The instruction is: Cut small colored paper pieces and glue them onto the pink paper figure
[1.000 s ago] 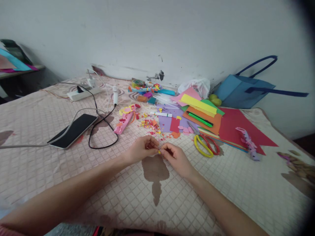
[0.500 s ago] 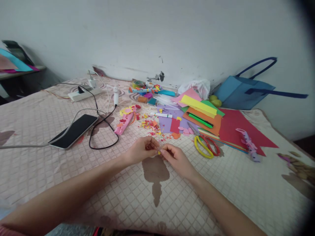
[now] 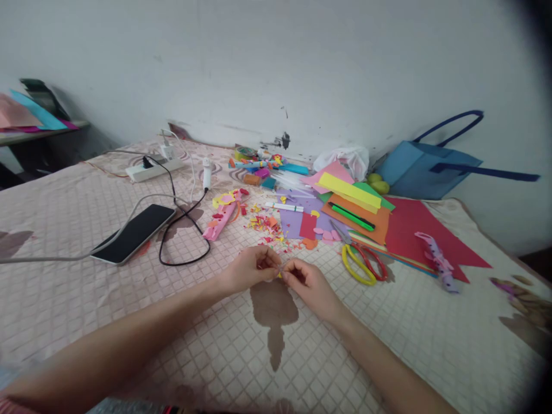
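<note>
My left hand (image 3: 254, 269) and my right hand (image 3: 307, 283) meet at the fingertips over the patterned cloth. Between them shows a tiny yellow piece (image 3: 280, 275), pinched by the fingers of both hands; its shape is too small to tell. Just beyond my hands lie scattered red, yellow and orange paper scraps (image 3: 264, 223). To the right of my right hand rest scissors (image 3: 359, 265) with one yellow and one red handle. A pink paper strip (image 3: 222, 219) with yellow and red bits lies beyond my left hand.
A black phone (image 3: 135, 233), cables and a white power strip (image 3: 153, 170) are at left. Coloured sheets (image 3: 422, 230), a green pen (image 3: 351, 217) and a blue bag (image 3: 426, 167) occupy the right. A decorated purple roll (image 3: 440, 263) lies at far right.
The whole view has shifted slightly, so things appear a little lower. My hands keep their fingertips together around the yellow piece.
</note>
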The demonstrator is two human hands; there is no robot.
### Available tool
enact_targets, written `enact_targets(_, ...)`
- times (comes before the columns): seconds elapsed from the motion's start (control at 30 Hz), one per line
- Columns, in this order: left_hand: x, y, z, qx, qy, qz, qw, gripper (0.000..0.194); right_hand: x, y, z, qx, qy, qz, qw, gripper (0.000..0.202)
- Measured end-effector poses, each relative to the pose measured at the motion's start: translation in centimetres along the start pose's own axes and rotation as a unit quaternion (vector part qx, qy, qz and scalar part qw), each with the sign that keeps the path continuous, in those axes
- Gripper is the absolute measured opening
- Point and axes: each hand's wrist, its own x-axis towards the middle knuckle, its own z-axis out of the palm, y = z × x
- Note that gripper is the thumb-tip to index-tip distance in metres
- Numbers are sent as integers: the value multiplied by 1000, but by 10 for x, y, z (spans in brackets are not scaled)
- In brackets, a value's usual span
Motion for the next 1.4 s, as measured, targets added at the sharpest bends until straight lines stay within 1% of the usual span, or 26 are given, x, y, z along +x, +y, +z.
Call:
enact_targets(0.13,0,1,-1,-16,10,-11,1000,26,0,2,0,0,1,0,1000,15)
enact_targets(0.3,-2,4,0,-29,-1,-60,998,26,-1,3,0,6,3,1,1000,12)
enact_targets(0.53,-1,4,-1,-40,2,-76,996,26,0,1,0,6,6,3,1000,12)
enact_targets(0.73,-1,3,-1,-16,-6,-56,998,27,0,1,0,-4,8,-1,1000,10)
enact_targets(0.97,-1,1,-1,-43,-1,-42,998,27,0,0,1,-15,11,2,1000,11)
enact_targets(1.13,0,0,-1,-39,5,-30,999,27,-1,2,1,-18,12,-7,1000,11)
enact_targets(1.4,0,0,-1,-62,3,-37,997,28,0,1,1,-9,13,0,1000,14)
